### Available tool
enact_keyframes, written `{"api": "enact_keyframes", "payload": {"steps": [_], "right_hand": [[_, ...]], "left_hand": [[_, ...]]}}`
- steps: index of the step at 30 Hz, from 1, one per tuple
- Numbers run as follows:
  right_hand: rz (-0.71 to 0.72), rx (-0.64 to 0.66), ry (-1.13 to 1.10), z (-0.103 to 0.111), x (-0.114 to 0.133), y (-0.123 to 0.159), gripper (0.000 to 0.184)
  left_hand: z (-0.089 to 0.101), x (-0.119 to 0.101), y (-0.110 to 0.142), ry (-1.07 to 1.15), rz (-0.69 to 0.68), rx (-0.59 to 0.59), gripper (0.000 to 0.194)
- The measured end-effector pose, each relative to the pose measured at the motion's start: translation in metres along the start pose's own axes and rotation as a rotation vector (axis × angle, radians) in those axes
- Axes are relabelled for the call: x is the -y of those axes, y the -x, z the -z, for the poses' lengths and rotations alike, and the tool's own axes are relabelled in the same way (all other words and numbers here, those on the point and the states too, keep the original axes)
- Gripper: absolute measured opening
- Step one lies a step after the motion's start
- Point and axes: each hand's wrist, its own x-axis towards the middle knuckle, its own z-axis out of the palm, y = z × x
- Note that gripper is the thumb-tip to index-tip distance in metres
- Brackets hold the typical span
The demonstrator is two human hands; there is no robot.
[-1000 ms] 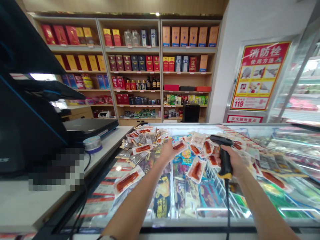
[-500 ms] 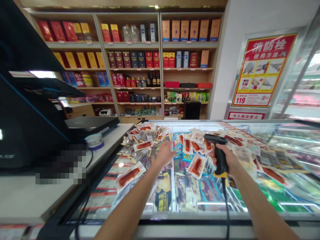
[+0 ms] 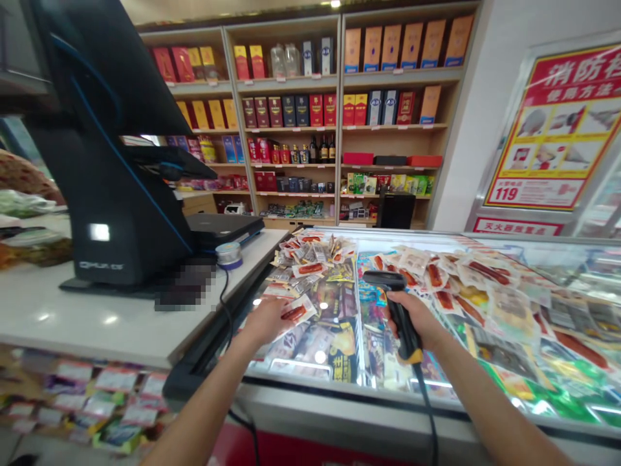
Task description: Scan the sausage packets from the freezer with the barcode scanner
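My left hand (image 3: 266,322) is over the left part of the freezer's glass lid, its fingers closed on the near left edge of a clear vacuum pack of reddish-brown sausage (image 3: 294,313). The hand hides part of that pack. In my right hand (image 3: 418,316) is a black and yellow barcode scanner (image 3: 402,317), held by its handle with its head pointing left and its cable hanging down. Similar sausage packs (image 3: 310,268) lie in a pile beyond my left hand. More packs (image 3: 435,276) are spread on the glass beyond and right of the scanner.
A black checkout terminal (image 3: 126,168) stands on the white counter (image 3: 121,323) to the left, with a round tape-like roll (image 3: 229,255) near the counter's edge. A cable runs down between counter and freezer (image 3: 310,391). Shelves of boxed bottles (image 3: 295,110) line the back wall.
The view has turned left. My left hand has let go of one sausage pack on the right-hand pile and moved left and nearer to another. The scanner has moved left with my right hand.
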Motion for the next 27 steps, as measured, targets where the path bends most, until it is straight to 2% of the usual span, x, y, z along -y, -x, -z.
{"api": "enact_keyframes", "payload": {"steps": [2, 7, 11, 17, 23, 27], "right_hand": [[0.0, 0.029, 0.024, -0.007, -0.004, 0.0, 0.026], [-0.008, 0.093, 0.068, -0.019, -0.009, 0.003, 0.028], [-0.025, 0.119, 0.078, -0.02, -0.008, 0.004, 0.029], [-0.034, 0.174, 0.077, -0.015, -0.011, 0.004, 0.031], [-0.05, 0.224, 0.113, -0.013, -0.018, 0.002, 0.032], [-0.037, 0.252, 0.091, -0.015, -0.014, 0.006, 0.026]], "left_hand": [[-0.003, -0.005, -0.001, -0.024, -0.044, -0.013, 0.023], [-0.011, -0.024, -0.017, 0.065, -0.085, -0.066, 0.043], [-0.019, -0.042, -0.041, 0.246, -0.17, -0.101, 0.033], [-0.031, -0.054, -0.076, 0.335, -0.193, -0.027, 0.017], [-0.038, -0.057, -0.096, 0.359, -0.183, -0.02, 0.027], [-0.034, -0.063, -0.103, 0.347, -0.186, -0.02, 0.029]]}}
